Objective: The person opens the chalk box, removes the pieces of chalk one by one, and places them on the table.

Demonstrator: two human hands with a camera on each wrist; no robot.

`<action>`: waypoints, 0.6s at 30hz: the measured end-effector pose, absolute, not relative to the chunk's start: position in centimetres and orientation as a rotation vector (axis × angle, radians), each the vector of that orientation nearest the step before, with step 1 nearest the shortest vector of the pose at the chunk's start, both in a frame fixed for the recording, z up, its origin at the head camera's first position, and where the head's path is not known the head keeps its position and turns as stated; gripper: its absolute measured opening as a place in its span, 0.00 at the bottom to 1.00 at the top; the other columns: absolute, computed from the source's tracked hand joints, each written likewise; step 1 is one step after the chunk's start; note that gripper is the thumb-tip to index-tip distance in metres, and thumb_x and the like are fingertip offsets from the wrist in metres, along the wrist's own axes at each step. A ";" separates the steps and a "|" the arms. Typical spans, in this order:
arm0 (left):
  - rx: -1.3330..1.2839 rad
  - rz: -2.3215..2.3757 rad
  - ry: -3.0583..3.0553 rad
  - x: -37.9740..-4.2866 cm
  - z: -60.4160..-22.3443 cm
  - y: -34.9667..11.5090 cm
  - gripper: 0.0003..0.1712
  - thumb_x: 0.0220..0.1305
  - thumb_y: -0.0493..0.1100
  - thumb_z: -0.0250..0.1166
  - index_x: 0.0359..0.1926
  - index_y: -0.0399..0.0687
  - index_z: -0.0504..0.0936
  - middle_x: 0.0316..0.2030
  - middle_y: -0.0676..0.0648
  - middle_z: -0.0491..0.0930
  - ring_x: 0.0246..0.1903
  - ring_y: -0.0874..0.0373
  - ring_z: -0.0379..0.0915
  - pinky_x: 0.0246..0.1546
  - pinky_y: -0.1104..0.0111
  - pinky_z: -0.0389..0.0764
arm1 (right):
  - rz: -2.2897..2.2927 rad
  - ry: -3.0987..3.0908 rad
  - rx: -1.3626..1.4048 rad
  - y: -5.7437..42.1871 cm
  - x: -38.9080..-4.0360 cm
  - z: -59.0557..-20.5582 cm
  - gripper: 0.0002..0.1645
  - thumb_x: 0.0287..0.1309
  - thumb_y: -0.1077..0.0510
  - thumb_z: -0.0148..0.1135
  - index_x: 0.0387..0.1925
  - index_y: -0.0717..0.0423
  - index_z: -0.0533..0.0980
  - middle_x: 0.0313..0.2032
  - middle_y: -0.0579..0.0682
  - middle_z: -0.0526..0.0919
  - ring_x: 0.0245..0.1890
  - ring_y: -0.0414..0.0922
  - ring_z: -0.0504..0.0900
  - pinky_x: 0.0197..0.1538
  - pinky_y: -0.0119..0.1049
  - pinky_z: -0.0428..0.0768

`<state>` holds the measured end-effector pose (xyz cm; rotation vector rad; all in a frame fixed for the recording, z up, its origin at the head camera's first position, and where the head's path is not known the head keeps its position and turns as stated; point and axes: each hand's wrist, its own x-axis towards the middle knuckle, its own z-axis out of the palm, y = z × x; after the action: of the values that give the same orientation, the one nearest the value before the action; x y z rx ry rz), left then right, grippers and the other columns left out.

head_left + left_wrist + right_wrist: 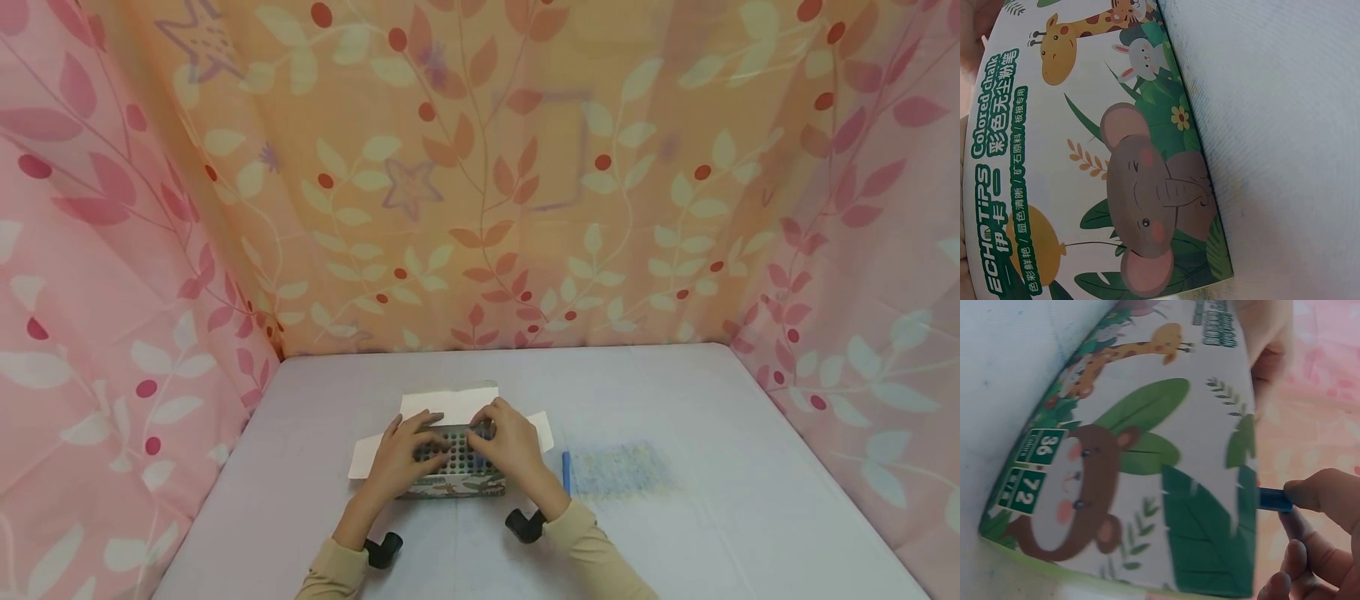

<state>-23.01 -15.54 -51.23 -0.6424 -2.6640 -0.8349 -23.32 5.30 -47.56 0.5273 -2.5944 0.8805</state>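
An open cardboard box of colored chalk (461, 486), printed with cartoon animals, stands in the middle of the table. Many chalk sticks (459, 451) stand upright in rows inside it. My right hand (512, 439) is over the box's right part. Between its thumb and fingertips it pinches a blue chalk stick (1274, 500), which rises from the box's open top; its lower end is hidden. My left hand (397, 454) lies over the box's left side with its fingers spread across the top. The printed front (1104, 156) fills much of the left wrist view.
White box flaps (450, 402) fold outward at the back and sides. To the right of the box, a blue chalk stick (566, 474) lies beside a blue and yellowish smudged patch (626, 469) on the pale tabletop (750, 517). Patterned curtains (487, 208) surround the table on three sides.
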 end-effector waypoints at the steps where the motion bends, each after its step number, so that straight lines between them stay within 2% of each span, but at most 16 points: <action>1: -0.641 -0.833 -2.663 -23.0 -51.2 -15.5 0.07 0.50 0.51 0.71 0.33 0.61 0.85 0.58 0.52 0.73 0.65 0.50 0.60 0.69 0.48 0.44 | 0.904 -2.577 0.529 5.3 -23.4 -47.4 0.08 0.48 0.48 0.68 0.29 0.45 0.80 0.26 0.40 0.72 0.20 0.31 0.66 0.19 0.23 0.65; 8: -0.628 -0.834 -2.675 -23.1 -51.2 -15.5 0.08 0.50 0.51 0.71 0.33 0.61 0.85 0.58 0.53 0.72 0.65 0.50 0.59 0.70 0.48 0.44 | 1.010 -2.517 0.543 5.8 -23.5 -46.6 0.06 0.52 0.49 0.66 0.31 0.43 0.78 0.30 0.42 0.75 0.19 0.32 0.64 0.18 0.23 0.65; 18: -0.645 -0.843 -2.662 -22.9 -51.3 -15.6 0.07 0.50 0.51 0.71 0.33 0.60 0.85 0.59 0.52 0.72 0.65 0.49 0.60 0.69 0.48 0.44 | 1.132 -2.438 0.529 6.9 -23.8 -46.2 0.05 0.52 0.51 0.66 0.31 0.43 0.78 0.30 0.42 0.75 0.23 0.34 0.70 0.21 0.25 0.70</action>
<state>-22.93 -15.59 -51.25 -0.6454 -2.6623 -0.8425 -23.80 6.93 -46.21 0.5288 -2.4383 1.1321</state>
